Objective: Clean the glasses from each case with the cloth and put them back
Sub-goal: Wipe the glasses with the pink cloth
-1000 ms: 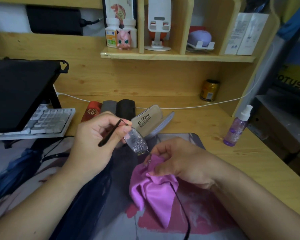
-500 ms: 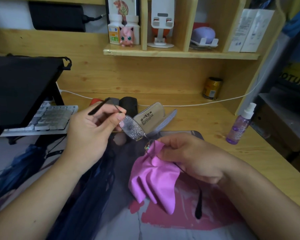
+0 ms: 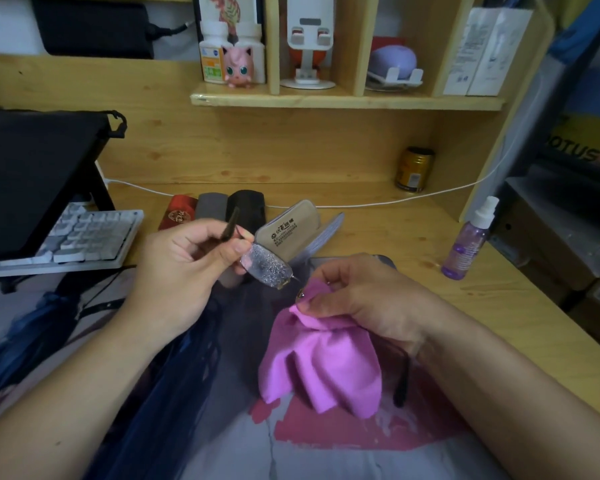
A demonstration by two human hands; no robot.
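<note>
We hold the thin-framed glasses with droplet-speckled lenses (image 3: 265,266) above the printed desk mat (image 3: 326,455), near centre. Left hand (image 3: 184,271): fingers curled, pinching the left lens edge and dark temple arm. Right hand (image 3: 368,299): fingers pinching the pink microfibre cloth (image 3: 321,368) around the other lens, cloth hanging down. Just beyond, open beige glasses case (image 3: 291,225); left of it, three closed cases (image 3: 212,209). Far right, purple spray bottle (image 3: 466,245) on the wooden desk (image 3: 378,233).

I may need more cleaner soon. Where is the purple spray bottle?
In the head view the spray bottle stands upright on the wooden desk at the right, beyond the right hand and near the shelf's side panel.
</note>
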